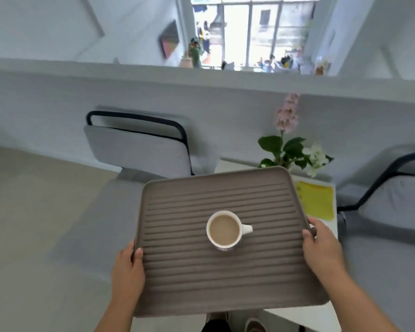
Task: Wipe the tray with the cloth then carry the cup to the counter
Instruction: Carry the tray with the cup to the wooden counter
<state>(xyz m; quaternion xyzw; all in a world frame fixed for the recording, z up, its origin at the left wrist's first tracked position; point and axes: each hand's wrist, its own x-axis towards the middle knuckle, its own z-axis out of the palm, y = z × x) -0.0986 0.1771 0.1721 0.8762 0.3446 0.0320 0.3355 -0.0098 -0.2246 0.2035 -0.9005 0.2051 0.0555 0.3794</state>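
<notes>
We are holding a big brown tray (225, 279) with both hands. Our left hand (128, 269) grips the left edge of the tray. Its thumb lies on top of the rim and its fingers curl under, where we cannot see them. Our right hand (321, 245) grips the right edge the same way, with the thumb on top and the fingers wrapped around the side. Both arms reach forward from the bottom of the view, one on each side of the tray. The right hand sits a bit farther forward than the left one.

The tray has long ridges running across it. A white cup (224, 230) stands upright in the middle of the tray, between our two hands. It is full of a light brown drink, and its handle points to the right.

Past the tray's far right corner, we see a white table (304, 315) with a yellow cloth (316, 202) and a plant (290, 152) with pink and white flowers. A grey chair (139, 149) stands beyond the tray on the left.
</notes>
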